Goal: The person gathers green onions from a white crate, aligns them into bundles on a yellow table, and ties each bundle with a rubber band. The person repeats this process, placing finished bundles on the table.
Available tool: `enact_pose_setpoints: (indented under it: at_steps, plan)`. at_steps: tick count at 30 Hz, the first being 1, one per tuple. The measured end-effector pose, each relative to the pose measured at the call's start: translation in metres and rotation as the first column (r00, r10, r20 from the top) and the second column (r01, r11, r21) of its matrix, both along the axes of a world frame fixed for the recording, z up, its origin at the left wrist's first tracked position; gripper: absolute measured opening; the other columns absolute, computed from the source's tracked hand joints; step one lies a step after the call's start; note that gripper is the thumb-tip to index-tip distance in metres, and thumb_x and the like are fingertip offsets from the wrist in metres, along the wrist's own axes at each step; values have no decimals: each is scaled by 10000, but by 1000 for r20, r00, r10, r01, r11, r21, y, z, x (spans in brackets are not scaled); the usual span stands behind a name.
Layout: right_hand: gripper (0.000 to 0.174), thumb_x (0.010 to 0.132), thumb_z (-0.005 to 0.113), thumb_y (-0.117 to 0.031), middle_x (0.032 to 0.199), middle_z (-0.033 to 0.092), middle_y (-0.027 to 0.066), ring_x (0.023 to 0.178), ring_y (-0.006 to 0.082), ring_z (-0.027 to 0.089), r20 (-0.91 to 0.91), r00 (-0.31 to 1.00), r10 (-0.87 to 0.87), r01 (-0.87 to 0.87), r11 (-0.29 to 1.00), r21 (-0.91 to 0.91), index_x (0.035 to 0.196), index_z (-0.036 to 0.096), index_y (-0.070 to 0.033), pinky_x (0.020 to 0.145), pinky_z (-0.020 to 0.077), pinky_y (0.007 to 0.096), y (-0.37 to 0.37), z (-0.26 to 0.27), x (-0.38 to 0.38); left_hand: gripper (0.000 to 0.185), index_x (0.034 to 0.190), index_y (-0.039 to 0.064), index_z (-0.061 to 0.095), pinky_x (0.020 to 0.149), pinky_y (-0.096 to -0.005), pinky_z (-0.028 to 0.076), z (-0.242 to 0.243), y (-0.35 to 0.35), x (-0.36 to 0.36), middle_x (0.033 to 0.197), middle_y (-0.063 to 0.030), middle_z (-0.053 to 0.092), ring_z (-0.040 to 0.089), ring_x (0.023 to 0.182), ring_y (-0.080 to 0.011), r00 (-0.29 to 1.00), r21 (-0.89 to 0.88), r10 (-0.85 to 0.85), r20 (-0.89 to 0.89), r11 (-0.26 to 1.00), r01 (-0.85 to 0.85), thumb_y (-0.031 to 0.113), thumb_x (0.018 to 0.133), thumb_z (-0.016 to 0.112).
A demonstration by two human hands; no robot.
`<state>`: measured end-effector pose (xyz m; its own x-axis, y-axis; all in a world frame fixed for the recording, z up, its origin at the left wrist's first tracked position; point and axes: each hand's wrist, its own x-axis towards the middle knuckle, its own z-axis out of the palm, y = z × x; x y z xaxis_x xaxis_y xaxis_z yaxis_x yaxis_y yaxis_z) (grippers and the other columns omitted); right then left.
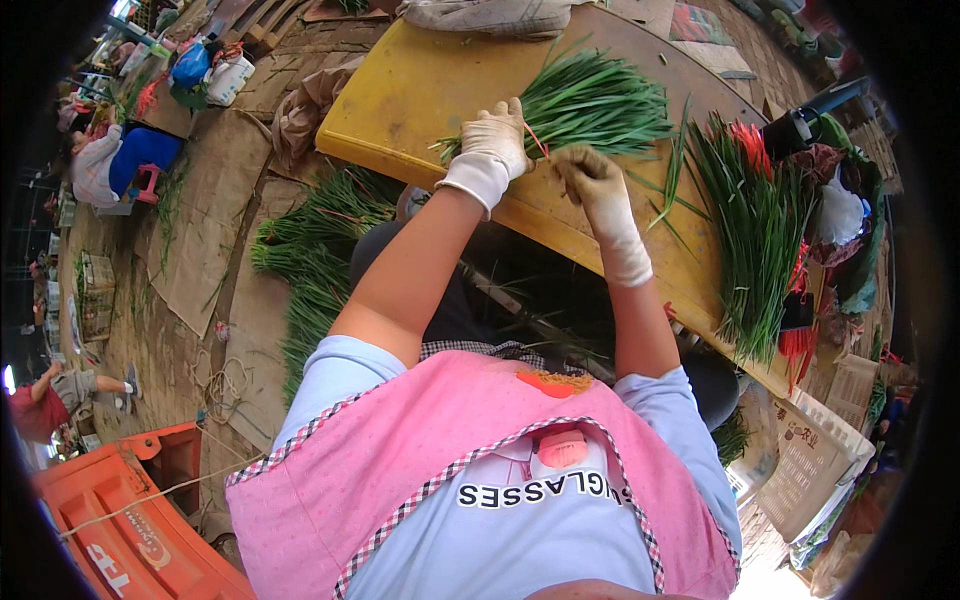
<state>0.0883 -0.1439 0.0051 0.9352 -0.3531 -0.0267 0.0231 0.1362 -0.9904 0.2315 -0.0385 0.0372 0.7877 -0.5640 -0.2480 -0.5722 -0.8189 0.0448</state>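
A bunch of long green leaves, probably Chinese chives, lies on the yellow table. My left hand, in a pale work glove, is closed around the bunch near its cut ends, which poke out past the glove. A thin red tie crosses the bunch just beside that hand. Close to the tie, my right hand, in a soiled glove, has curled fingers; whether they pinch the tie's end is not clear. Loose leaves lie to its right.
A pile of chives lies along the table's right side, beside red ties. Tied bunches are stacked on the left below the table. An orange plastic barrier is at lower left, a plastic crate at lower right. Other people are farther left.
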Motion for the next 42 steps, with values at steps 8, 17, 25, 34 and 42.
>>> enact_pose_setpoints:
  at_steps: [8,17,25,34,42]
  plan:
    - [132,970,615,-100,887,715,22,636,47,571,82,989,-121,118,992,38,1066,688,-46,568,409,188,-18,-23,-18,1219,1584,101,78,1143,-488,334,2,7,10,1626,-121,208,280,1459,-329,982,-48,-119,-150,992,113,619,721,767]
    - [669,949,649,-434,1207,639,137,972,184,659,-244,970,-15,32,997,65,1403,474,25,814,527,284,15,-31,-19,874,1462,144,386,1059,-555,330,-32,32,99,1494,-73,437,424,1309,-321,508,-323,-114,-854,882,-344,791,875,344]
    - [643,868,768,-256,1212,629,103,1047,184,622,-40,978,-204,207,948,243,1373,458,-6,874,518,319,27,-18,-26,811,1391,30,482,953,-324,487,-28,40,-28,1238,-126,634,606,1111,-202,476,-646,-446,-758,609,-460,586,845,707]
    - [1185,755,810,46,1363,517,102,1144,176,568,103,994,20,-47,965,257,1588,-9,-151,950,515,319,-18,-16,-54,656,1407,78,429,971,-305,514,-81,7,-39,1293,-62,580,581,1161,-183,508,-811,-664,-549,277,-515,11,844,760]
    - [1179,743,832,24,1449,429,93,1256,179,462,216,975,-59,84,991,-106,1582,22,-146,1013,475,366,-3,-37,-42,508,1281,122,538,917,-281,532,-76,18,-57,1180,7,644,606,1097,-119,333,-701,-801,-498,145,-699,-31,843,743]
